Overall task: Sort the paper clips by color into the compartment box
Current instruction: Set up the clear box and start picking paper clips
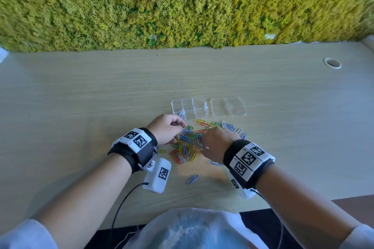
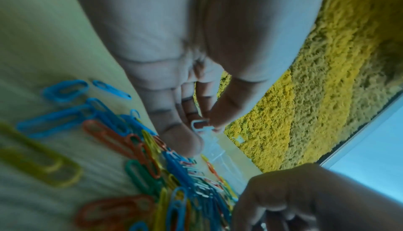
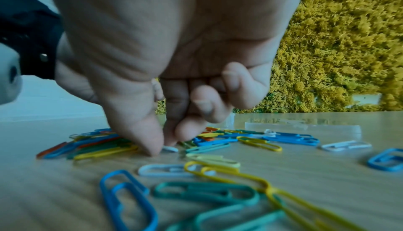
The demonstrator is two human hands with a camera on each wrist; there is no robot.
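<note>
A heap of coloured paper clips (image 1: 187, 146) lies on the wooden table in front of the clear compartment box (image 1: 175, 103). Its near left compartment holds a few white clips (image 1: 181, 113). My left hand (image 1: 180, 126) hovers over the heap's far left edge, thumb and fingers pinching a white clip (image 2: 200, 126). My right hand (image 1: 202, 147) reaches down into the heap. Its thumb and forefinger (image 3: 164, 146) pinch another white clip (image 3: 170, 148) that lies on the table. Blue, green, yellow and orange clips (image 3: 205, 191) surround it.
The box's clear lid (image 1: 228, 106) lies open to the right of the compartments. A stray blue clip (image 1: 192, 179) lies nearer me. A moss wall (image 1: 182, 6) backs the table, and a cable hole (image 1: 332, 63) sits at the far right.
</note>
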